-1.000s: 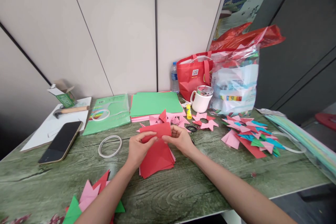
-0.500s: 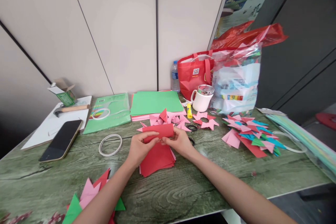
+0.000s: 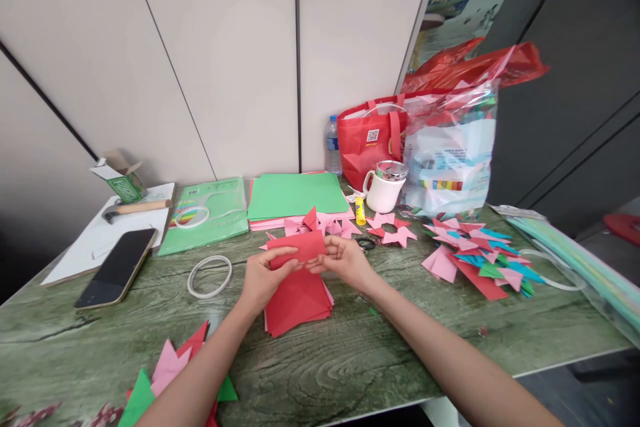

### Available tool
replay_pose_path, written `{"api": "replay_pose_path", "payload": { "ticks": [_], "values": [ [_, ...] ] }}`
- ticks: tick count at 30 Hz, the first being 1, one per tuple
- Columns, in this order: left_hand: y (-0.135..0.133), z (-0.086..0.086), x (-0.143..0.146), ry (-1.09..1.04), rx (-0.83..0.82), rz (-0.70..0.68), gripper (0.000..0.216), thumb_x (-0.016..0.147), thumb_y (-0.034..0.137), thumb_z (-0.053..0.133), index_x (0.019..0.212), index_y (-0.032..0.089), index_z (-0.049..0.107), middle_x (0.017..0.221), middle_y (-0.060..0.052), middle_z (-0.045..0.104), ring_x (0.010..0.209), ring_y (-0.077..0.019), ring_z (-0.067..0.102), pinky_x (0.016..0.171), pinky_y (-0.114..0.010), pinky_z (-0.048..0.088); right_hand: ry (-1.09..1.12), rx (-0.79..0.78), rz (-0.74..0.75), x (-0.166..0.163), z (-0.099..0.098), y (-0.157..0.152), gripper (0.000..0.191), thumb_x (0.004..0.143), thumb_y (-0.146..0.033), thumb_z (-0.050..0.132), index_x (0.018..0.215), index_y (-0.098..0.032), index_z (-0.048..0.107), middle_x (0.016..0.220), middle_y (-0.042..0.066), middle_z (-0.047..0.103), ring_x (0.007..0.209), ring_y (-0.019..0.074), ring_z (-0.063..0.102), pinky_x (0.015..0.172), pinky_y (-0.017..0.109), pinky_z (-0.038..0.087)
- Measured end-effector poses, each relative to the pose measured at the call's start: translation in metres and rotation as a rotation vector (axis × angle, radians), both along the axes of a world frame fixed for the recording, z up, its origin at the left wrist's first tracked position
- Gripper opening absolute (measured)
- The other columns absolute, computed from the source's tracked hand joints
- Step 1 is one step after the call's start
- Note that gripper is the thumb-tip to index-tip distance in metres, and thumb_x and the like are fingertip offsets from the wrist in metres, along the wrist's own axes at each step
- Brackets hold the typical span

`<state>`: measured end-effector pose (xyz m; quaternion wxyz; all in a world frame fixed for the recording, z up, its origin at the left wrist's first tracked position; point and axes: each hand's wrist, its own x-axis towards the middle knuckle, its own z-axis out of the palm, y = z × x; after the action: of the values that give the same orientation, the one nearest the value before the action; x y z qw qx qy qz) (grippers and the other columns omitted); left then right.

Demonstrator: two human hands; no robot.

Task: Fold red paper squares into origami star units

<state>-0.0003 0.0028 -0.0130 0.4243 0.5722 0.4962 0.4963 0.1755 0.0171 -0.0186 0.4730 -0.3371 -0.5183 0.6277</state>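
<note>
A red paper sheet (image 3: 300, 245), folded over into a strip, is held up at the middle of the table. My left hand (image 3: 265, 273) grips its left end, thumb in front and fingers behind. At the right end, my right hand (image 3: 347, 261) pinches the lower edge between thumb and fingers. Right below lies a stack of red squares (image 3: 297, 303), with pink edges showing beneath. Behind the held sheet are folded pink paper pieces (image 3: 330, 223), partly hidden by it.
A white tape roll (image 3: 210, 277) and a phone (image 3: 117, 268) lie left. Folded paper shapes (image 3: 173, 363) sit under my left forearm; a colourful folded pile (image 3: 483, 253) lies right. Behind stand a white mug (image 3: 386, 188), glue stick (image 3: 360, 211), green paper (image 3: 300, 195) and red bag (image 3: 367, 147).
The red sheet has shifted slightly left and looks flatter, its rounded fold now pressed down. My right hand's fingers have moved from the sheet's upper right corner to its lower edge.
</note>
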Motion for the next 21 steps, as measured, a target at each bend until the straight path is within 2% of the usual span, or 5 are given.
{"api": "replay_pose_path", "payload": {
  "ticks": [8, 11, 14, 18, 21],
  "values": [
    [0.004, -0.005, -0.005, -0.101, -0.055, -0.053, 0.032, 0.061, 0.028, 0.074, 0.090, 0.016, 0.067, 0.083, -0.006, 0.071, 0.073, -0.0236, 0.069, 0.071, -0.031, 0.054, 0.025, -0.025, 0.075, 0.004, 0.003, 0.003, 0.028, 0.062, -0.017, 0.055, 0.090, -0.018, 0.050, 0.065, -0.002, 0.066, 0.062, 0.0189, 0.068, 0.060, 0.033, 0.056],
    [0.003, -0.004, -0.005, -0.112, -0.057, -0.049, 0.036, 0.061, 0.028, 0.073, 0.094, 0.015, 0.065, 0.092, -0.007, 0.069, 0.072, -0.0234, 0.069, 0.071, -0.032, 0.055, 0.045, -0.041, -0.003, 0.005, 0.006, 0.003, 0.021, 0.065, -0.022, 0.055, 0.086, -0.020, 0.051, 0.068, -0.001, 0.065, 0.063, 0.0182, 0.067, 0.059, 0.033, 0.056],
    [0.001, 0.000, -0.003, -0.085, -0.070, -0.069, 0.047, 0.063, 0.027, 0.072, 0.107, 0.016, 0.061, 0.104, -0.008, 0.065, 0.073, -0.0224, 0.069, 0.071, -0.034, 0.055, 0.058, -0.032, -0.123, 0.004, 0.005, 0.002, 0.020, 0.073, -0.036, 0.055, 0.086, -0.021, 0.052, 0.072, 0.000, 0.063, 0.066, 0.0185, 0.065, 0.053, 0.032, 0.056],
    [-0.002, 0.003, 0.002, -0.138, -0.062, -0.157, 0.072, 0.065, 0.024, 0.070, 0.131, 0.023, 0.040, 0.116, -0.007, 0.059, 0.086, -0.0219, 0.065, 0.075, -0.036, 0.055, -0.041, 0.054, -0.129, 0.000, -0.001, 0.000, 0.035, 0.068, -0.036, 0.066, 0.097, -0.023, 0.051, 0.074, -0.001, 0.061, 0.065, 0.0170, 0.061, 0.049, 0.029, 0.055],
    [-0.002, 0.003, 0.005, -0.275, -0.079, -0.208, 0.085, 0.069, 0.025, 0.067, 0.140, 0.023, 0.020, 0.100, -0.006, 0.065, 0.082, -0.0206, 0.065, 0.074, -0.037, 0.055, -0.075, 0.105, -0.144, 0.000, -0.005, 0.000, 0.037, 0.068, -0.031, 0.066, 0.099, -0.022, 0.050, 0.075, -0.001, 0.060, 0.064, 0.0151, 0.060, 0.050, 0.027, 0.055]
  ]
}}
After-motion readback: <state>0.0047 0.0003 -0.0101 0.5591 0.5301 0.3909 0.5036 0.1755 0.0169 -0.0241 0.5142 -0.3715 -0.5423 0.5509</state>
